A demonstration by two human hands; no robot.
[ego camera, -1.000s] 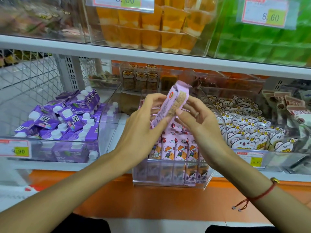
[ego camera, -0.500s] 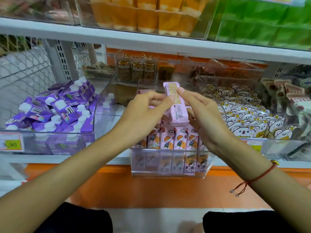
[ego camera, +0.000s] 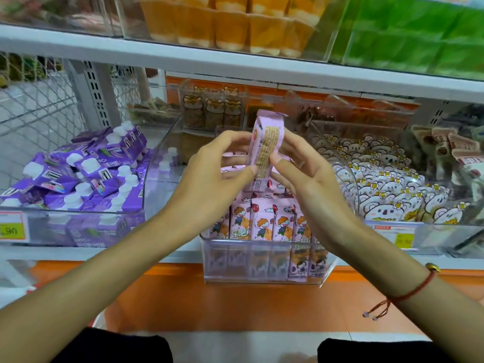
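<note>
A pink snack packet [ego camera: 265, 145] stands upright between both hands, its printed back panel facing me. My left hand [ego camera: 217, 179] pinches its left edge with thumb and fingers. My right hand [ego camera: 306, 179] pinches the right edge, thumb on the front. Both hands hover above a clear plastic bin [ego camera: 264, 268] that holds several more pink packets [ego camera: 264, 221] with a cartoon child, standing in rows.
A clear bin of purple capped pouches [ego camera: 78, 176] sits to the left, a bin of koala-printed packets [ego camera: 392, 195] to the right. Bear-shaped packs [ego camera: 212, 108] stand behind. The upper shelf [ego camera: 235, 66] carries orange cups and green packs. Yellow price tags [ego camera: 11, 229] hang on the bin fronts.
The packet has turned in my hands from a tilted pose to upright, and its printed back now faces me. The camera has tipped down a little.
</note>
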